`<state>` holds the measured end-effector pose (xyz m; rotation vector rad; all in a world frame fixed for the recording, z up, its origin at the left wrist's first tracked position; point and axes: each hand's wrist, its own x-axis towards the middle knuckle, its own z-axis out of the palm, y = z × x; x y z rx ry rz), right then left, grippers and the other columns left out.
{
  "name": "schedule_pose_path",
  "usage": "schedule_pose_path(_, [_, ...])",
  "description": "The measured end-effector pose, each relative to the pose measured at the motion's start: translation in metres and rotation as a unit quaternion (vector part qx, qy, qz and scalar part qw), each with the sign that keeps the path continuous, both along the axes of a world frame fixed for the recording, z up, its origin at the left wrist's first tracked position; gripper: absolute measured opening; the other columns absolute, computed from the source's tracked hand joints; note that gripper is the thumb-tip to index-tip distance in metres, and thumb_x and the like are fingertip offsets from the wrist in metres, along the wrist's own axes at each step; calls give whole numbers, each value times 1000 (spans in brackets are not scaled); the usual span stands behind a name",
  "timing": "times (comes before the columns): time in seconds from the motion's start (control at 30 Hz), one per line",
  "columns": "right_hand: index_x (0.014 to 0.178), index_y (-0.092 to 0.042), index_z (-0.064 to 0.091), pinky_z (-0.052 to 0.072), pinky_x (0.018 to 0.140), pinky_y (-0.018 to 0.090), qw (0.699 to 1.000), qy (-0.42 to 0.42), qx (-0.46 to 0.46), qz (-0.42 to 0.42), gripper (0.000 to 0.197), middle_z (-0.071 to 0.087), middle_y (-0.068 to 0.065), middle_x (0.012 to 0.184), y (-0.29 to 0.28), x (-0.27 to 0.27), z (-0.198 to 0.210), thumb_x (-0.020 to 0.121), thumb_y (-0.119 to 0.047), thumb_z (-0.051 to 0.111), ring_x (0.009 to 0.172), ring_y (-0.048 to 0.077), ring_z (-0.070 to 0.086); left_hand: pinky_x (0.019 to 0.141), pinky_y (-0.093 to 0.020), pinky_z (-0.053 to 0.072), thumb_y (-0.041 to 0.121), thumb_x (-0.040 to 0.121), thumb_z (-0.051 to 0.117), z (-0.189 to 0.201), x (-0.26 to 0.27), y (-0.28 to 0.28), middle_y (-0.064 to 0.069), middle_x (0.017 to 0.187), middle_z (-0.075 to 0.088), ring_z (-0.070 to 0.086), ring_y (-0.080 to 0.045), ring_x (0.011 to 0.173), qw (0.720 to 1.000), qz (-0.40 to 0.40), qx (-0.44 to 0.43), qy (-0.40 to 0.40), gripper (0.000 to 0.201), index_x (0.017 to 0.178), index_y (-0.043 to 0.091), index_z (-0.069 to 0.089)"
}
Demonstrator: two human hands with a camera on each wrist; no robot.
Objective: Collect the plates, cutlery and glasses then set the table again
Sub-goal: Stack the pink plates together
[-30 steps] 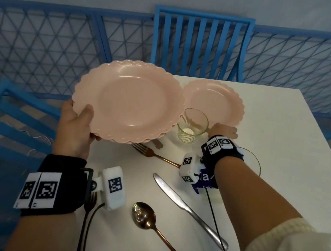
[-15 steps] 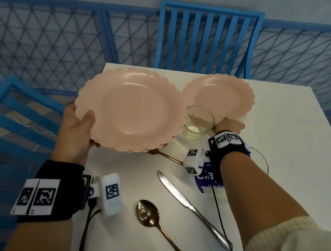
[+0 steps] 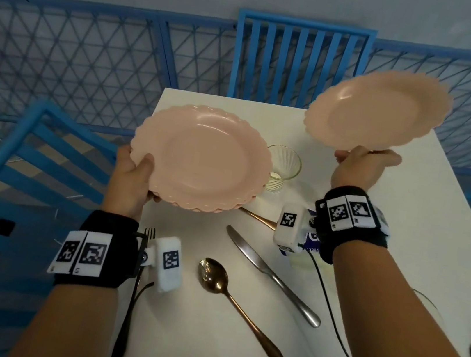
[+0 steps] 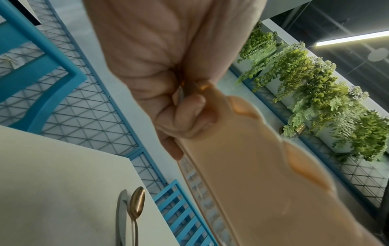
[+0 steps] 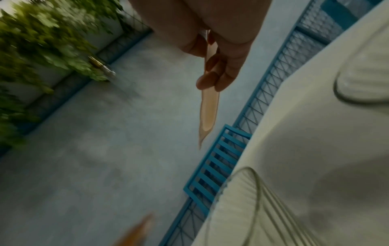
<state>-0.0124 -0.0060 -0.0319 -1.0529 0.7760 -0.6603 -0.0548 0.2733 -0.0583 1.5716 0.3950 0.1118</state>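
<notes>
Left hand (image 3: 131,181): thumb on top, fingers beneath, pinching plate stack (image 3: 203,158) rim over table (image 3: 407,204) left edge | Right hand (image 3: 358,169): pinching small plate (image 3: 375,110) rim, raised far right | Plates gathered; stacking probably next | Glass (image 3: 283,167), knife (image 3: 271,275), spoon (image 3: 229,293) remain

At the white table (image 3: 403,234), my left hand (image 3: 131,181) grips a large pink plate (image 3: 204,155) by its rim, just left of the glass (image 3: 283,167). My right hand (image 3: 361,169) pinches a smaller pink plate (image 3: 378,111), tilted, above and right of the glass. A knife (image 3: 269,273) and spoon (image 3: 234,300) lie on my side of the glass.
</notes>
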Motion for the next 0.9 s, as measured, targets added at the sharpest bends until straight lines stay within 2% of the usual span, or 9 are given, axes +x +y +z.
schedule_pose_path(0.1, [84,-19,30,47,61,24,992,-10,-111,60,26,45,1,73,-1,-32,17,90,5,24,53,13,43,36,-11,38,17,101,34,1,-11,-5,2,86,52,48,-14,64,1000,-9,1,5,34,133,7,34])
schedule_pose_path(0.17, [80,-22,30,51,61,24,986,-15,-117,117,31,47,4,70,6,-56,20,90,7,27,50,10,48,36,-12,38,21,102,33,1,-20,-10,2,86,53,49,-13,64,1000,-16,3,8,34,133,7,34])
schedule_pose_path(0.3, [102,-8,36,53,54,16,959,39,-130,248,18,45,5,63,19,-107,9,92,7,31,44,2,50,47,-23,41,27,102,32,5,-44,-21,3,86,52,50,-14,66,999,-31,8,7,35,131,8,36])
schedule_pose_path(0.4, [111,-4,44,52,54,22,937,60,-141,312,24,44,4,58,30,-142,-3,92,6,33,41,2,45,59,-31,45,28,102,32,7,-67,-24,3,87,54,53,-13,72,999,-42,2,2,24,121,15,39])
schedule_pose_path(0.5, [116,-6,49,53,63,30,921,84,-155,348,28,50,3,70,37,-168,-9,92,1,37,60,10,52,71,-32,49,30,102,32,4,-91,-19,2,100,57,57,-14,87,999,-51,-4,-4,25,122,17,42])
schedule_pose_path(0.63, [128,-13,49,55,86,44,912,113,-120,375,41,58,9,108,41,-190,-23,88,-13,44,104,24,58,80,-37,50,29,102,33,-9,-126,-6,-2,108,58,58,-21,99,999,-53,9,1,33,130,13,40])
schedule_pose_path(0.73, [121,-11,55,57,70,31,888,120,-98,432,32,61,4,98,48,-206,-30,94,-8,37,88,18,59,92,-43,49,30,102,33,-19,-159,5,1,113,60,58,-23,109,999,-53,4,6,30,128,19,42])
schedule_pose_path(0.8, [110,-7,56,55,62,24,872,128,-126,455,24,58,0,82,56,-217,-34,94,-3,39,76,15,58,90,-39,51,32,101,34,-25,-181,14,7,108,62,60,-18,105,999,-39,-17,14,25,123,27,45])
schedule_pose_path(0.9, [114,-5,55,55,64,28,849,152,-141,486,27,56,4,84,70,-231,-49,87,2,52,77,20,60,72,-24,56,35,100,36,-32,-210,31,11,102,64,63,-10,96,999,4,-14,38,29,122,24,51])
